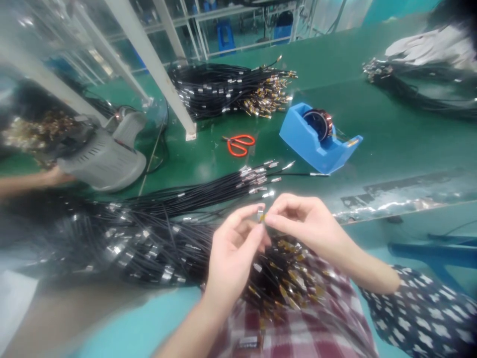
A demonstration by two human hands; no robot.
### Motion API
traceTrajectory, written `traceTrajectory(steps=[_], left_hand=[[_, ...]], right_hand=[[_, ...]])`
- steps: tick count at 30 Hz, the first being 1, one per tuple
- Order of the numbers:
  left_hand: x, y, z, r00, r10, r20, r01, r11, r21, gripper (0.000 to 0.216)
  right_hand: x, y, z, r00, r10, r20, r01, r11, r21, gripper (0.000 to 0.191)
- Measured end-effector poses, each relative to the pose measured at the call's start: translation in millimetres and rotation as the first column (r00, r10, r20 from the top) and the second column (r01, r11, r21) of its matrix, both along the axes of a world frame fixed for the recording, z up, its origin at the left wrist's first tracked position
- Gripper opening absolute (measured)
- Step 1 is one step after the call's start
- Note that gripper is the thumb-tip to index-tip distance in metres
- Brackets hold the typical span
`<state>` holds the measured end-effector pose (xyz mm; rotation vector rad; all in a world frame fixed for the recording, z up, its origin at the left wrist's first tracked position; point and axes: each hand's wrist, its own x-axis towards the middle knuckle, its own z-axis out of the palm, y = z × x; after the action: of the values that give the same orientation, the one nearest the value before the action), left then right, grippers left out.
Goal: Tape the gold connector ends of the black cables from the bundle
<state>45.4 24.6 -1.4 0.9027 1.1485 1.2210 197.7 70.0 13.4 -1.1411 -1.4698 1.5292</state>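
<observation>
My left hand (233,253) and my right hand (303,221) meet just below the middle of the view. Together they pinch a small metal connector (260,214) on the end of a thin black cable. Under both hands lies a bundle of black cables with gold tips (286,278), resting on a plaid cloth (316,323) over my lap. A larger mass of black cables with silver sleeves (149,233) spreads left across the green table (391,139), several ends (257,176) fanning out just beyond my fingers.
A blue tape dispenser (316,139) and orange-handled scissors (238,144) sit behind the cables. Another cable bundle with gold ends (231,89) lies farther back. A grey machine (108,149) stands at left, with another person's hand (52,176) beside it. More cables (417,89) lie at top right.
</observation>
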Motion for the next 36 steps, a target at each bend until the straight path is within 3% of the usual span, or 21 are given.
traceTrajectory(steps=[17,27,36], left_hand=[[0.4,-4.0,3.9,1.0,0.016,-0.009,-0.016,1.0,0.012,0.025],[5.3,1.1,3.5,0.989,0.029,0.143,-0.026,0.999,-0.029,0.011],[-3.7,4.0,10.2,0.995,0.011,0.096,-0.001,0.994,-0.107,0.016]], right_hand=[[-8.3,-1.2,-4.1,0.997,-0.038,-0.067,0.036,0.999,-0.039,0.025],[-13.8,-8.5,-3.1,0.956,-0.001,-0.293,-0.044,0.988,-0.148,0.03],[-10.4,-6.2,-4.3,0.992,-0.053,-0.115,0.051,0.999,-0.014,0.02]])
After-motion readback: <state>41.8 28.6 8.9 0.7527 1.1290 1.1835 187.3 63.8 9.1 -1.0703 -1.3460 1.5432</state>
